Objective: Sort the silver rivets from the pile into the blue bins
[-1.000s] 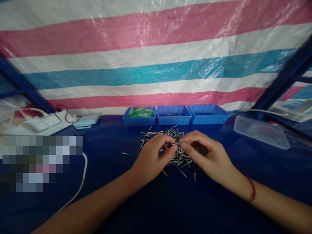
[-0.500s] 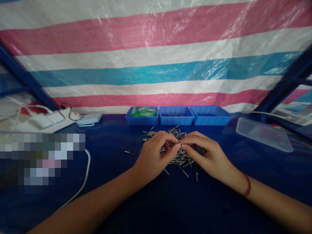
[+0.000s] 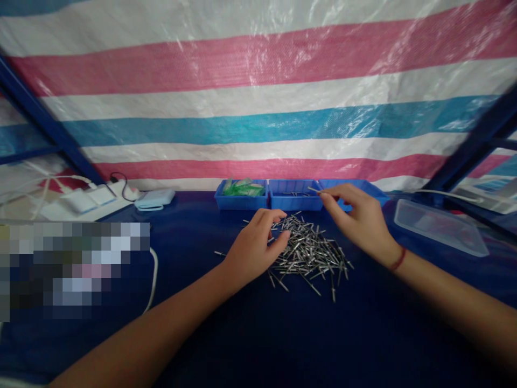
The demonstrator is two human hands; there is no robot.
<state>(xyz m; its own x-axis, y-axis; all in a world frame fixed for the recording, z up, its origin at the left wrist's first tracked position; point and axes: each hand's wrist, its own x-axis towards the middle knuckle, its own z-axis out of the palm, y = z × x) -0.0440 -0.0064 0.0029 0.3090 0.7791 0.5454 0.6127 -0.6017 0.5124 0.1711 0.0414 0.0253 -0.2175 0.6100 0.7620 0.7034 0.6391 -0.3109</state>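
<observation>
A loose pile of silvery blind rivets (image 3: pixel 311 250) lies on the dark blue tabletop. My left hand (image 3: pixel 258 242) is at the pile's left side, thumb and fingers apart with nothing between them. Between thumb and fingertips of my right hand (image 3: pixel 357 215) a single blind rivet (image 3: pixel 313 189) is pinched. That hand is raised at the front edge of the right blue bin (image 3: pixel 369 189), with the rivet pointing left over the middle blue bin (image 3: pixel 293 202). Several rivets lie inside the middle bin. My right hand partly hides the right bin.
The left blue bin (image 3: pixel 241 203) holds green plastic packaging (image 3: pixel 244 187). A clear plastic lid (image 3: pixel 440 226) lies at the right. On the left are a power strip (image 3: pixel 81 205), a light blue device (image 3: pixel 154 199) and a white cable (image 3: pixel 154 275). A striped sheet (image 3: pixel 258 81) hangs behind.
My hands were together over the pile, fingertips meeting at a rivet. My right hand has since moved up and away to the bins with the rivet; my left fingers have parted.
</observation>
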